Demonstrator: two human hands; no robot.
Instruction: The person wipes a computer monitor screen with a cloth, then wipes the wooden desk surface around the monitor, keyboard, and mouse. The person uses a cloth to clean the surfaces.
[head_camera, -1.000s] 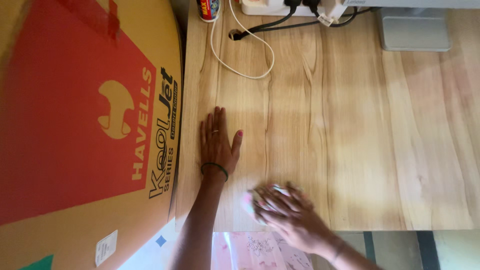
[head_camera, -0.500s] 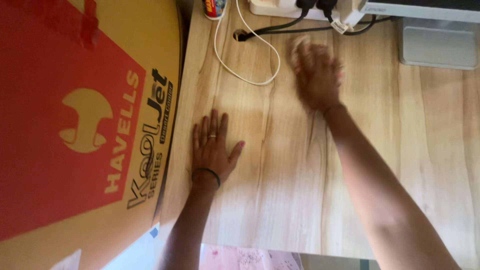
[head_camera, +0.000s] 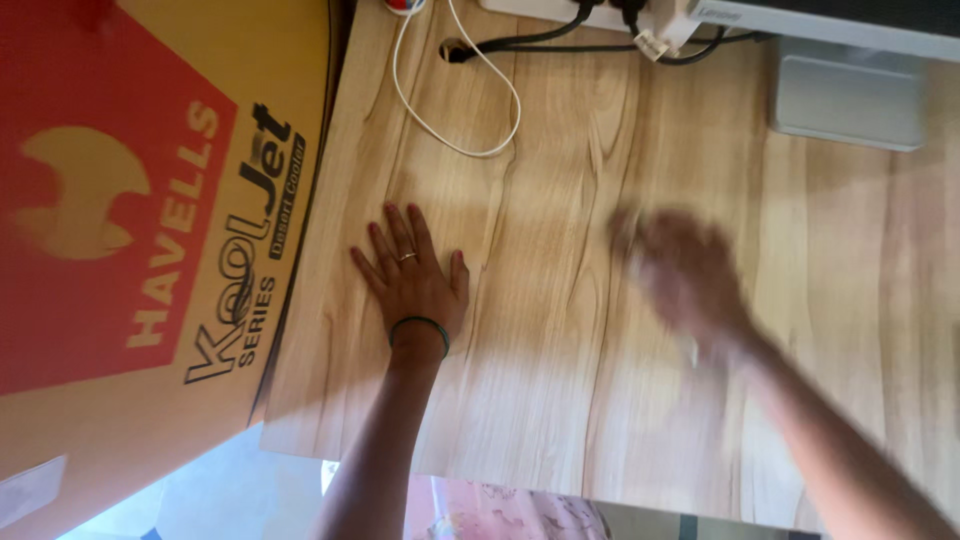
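Observation:
My left hand (head_camera: 412, 275) lies flat on the light wooden table (head_camera: 560, 390), fingers spread, with a ring and a dark green wrist band. It rests close to the big cardboard box (head_camera: 130, 250). My right hand (head_camera: 685, 270) is motion-blurred over the middle of the table, to the right of my left hand. It is closed over a small pale cloth (head_camera: 628, 240), which shows only as a smear at the fingertips.
The red and tan cardboard box fills the left side and overlaps the table's left edge. A white cable (head_camera: 450, 110) loops at the back, beside black cables (head_camera: 540, 40). A grey monitor base (head_camera: 848, 88) stands back right. Pink patterned fabric (head_camera: 510, 510) shows below the near edge.
My right hand swept from the table's near edge up to the cables at the back, then came back toward the middle. My left hand stayed flat in place.

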